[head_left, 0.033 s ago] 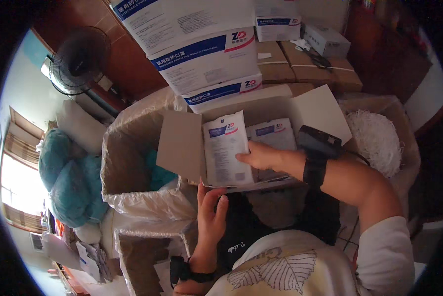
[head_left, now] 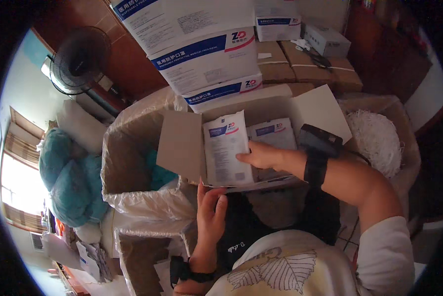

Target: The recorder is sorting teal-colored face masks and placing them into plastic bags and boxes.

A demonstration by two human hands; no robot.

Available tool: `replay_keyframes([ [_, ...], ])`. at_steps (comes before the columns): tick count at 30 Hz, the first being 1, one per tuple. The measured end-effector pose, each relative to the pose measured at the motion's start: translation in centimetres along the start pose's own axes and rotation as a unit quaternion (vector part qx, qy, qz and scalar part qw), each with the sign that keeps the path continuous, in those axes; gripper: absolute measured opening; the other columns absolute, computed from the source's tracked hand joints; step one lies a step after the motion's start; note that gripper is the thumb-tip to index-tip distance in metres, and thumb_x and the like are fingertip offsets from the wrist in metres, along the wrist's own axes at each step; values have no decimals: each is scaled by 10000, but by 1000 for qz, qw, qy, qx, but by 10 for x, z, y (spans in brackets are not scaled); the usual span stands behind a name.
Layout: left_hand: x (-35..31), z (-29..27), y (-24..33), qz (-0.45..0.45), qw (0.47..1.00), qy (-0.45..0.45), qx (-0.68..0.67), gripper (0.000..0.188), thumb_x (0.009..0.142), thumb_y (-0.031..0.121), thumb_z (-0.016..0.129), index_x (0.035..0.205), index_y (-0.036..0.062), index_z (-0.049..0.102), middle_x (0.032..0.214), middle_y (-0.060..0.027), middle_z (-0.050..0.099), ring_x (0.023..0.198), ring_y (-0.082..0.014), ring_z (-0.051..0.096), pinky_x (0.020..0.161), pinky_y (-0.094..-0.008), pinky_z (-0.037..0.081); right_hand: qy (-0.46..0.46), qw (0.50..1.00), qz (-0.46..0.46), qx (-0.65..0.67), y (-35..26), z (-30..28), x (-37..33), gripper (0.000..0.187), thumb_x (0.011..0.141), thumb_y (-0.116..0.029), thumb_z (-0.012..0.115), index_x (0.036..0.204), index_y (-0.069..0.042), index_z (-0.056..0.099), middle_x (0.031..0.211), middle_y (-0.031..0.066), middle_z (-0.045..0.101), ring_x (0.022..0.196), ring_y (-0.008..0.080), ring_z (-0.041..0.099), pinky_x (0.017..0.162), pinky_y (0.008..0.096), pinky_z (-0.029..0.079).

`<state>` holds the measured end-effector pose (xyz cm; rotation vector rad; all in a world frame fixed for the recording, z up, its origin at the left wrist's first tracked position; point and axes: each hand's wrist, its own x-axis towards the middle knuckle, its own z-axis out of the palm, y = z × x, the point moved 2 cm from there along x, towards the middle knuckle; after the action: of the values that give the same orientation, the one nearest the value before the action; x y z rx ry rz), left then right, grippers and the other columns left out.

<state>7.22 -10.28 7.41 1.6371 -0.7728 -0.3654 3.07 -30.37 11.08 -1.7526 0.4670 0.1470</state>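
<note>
An open carton (head_left: 181, 148) with raised side flaps stands in front of me. Inside it, two stacks of flat packets are side by side: a white packet (head_left: 227, 143) with a blue and red printed band on the left, and another packet (head_left: 271, 129) in shadow on the right. My right hand (head_left: 265, 157) reaches into the carton, its thumb on the left packet's right edge and its fingers hidden between the stacks. At the carton's near left corner, my left hand (head_left: 210, 217) has its fingers bent against the near edge. Dark straps circle both wrists.
White printed cartons (head_left: 204, 59) are stacked behind. A plastic-lined box (head_left: 125, 158) holding teal material stands left, another lined box (head_left: 132, 246) nearer. Right is a box of white stringy material (head_left: 377, 140). A fan (head_left: 80, 59) and teal bags (head_left: 73, 187) stand far left.
</note>
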Motion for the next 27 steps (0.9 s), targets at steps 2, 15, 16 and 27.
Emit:
replay_keyframes([
  [2,0,1,0,-10,1000,-2,-18,181,833,155,522,926,3,555,1313,-207,293,1214,-288,314,965,-338,260,-25,999,16,20,-5,-1,-7,349,848,-128,470,1177,-11,453,1161,145,510,1080,243,472,906,341,361],
  [15,-12,-27,8,-6,988,134,-77,191,867,122,446,954,-18,543,1219,-151,400,1128,-225,413,935,-319,320,-1,977,-113,181,18,-70,-23,369,865,-131,482,1209,-22,403,1079,65,532,941,138,521,822,291,432],
  [16,-12,-35,3,-3,997,67,-46,244,890,199,423,994,4,525,1216,-120,421,1097,-222,442,928,-332,345,31,974,-120,189,0,-77,-43,371,864,-136,487,1207,-21,401,1079,63,532,941,133,520,823,289,432],
  [27,29,-36,49,-118,881,133,-438,482,851,231,454,1262,21,315,1196,-137,455,1075,-273,472,905,-424,389,-93,982,-151,72,-56,-25,-43,455,856,-280,511,1208,-15,398,1000,104,564,922,170,541,787,311,447],
])
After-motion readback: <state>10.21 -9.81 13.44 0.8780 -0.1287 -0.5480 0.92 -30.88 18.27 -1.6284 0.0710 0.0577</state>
